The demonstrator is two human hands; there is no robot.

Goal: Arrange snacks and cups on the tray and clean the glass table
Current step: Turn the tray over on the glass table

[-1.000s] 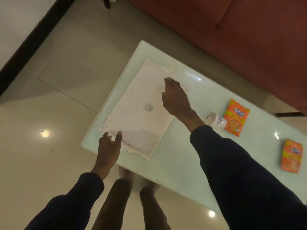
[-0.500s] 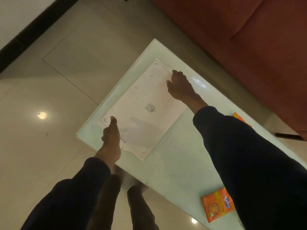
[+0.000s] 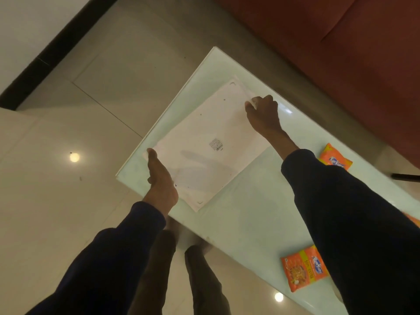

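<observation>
I am holding the white tray (image 3: 211, 142) at two opposite edges as it is lying upside down on the glass table (image 3: 250, 223), its flat underside with a small barcode sticker (image 3: 216, 145) facing up at me. My left hand (image 3: 160, 178) is gripping the near-left edge, thumb lying along the top of the rim and the fingers tucked beneath where I cannot see them. My right hand (image 3: 263, 114) is closing around the far-right edge, fingers curled over the rim near the far corner. Whether the tray is resting fully on the glass or lifting slightly off it, I cannot tell from this angle. It is sitting at the end of the table nearest the tiled floor (image 3: 68, 201), turned at a slant to the table's edges. One orange snack packet (image 3: 304, 268) is lying flat on the glass near the close edge, just beside my right sleeve (image 3: 363, 223). A second orange packet (image 3: 336, 156) is showing partly behind that sleeve, farther along the table toward the red sofa (image 3: 341, 42), and well apart from the tray. My legs are standing against the table's near side, and both arms are stretching forward in dark sleeves.
</observation>
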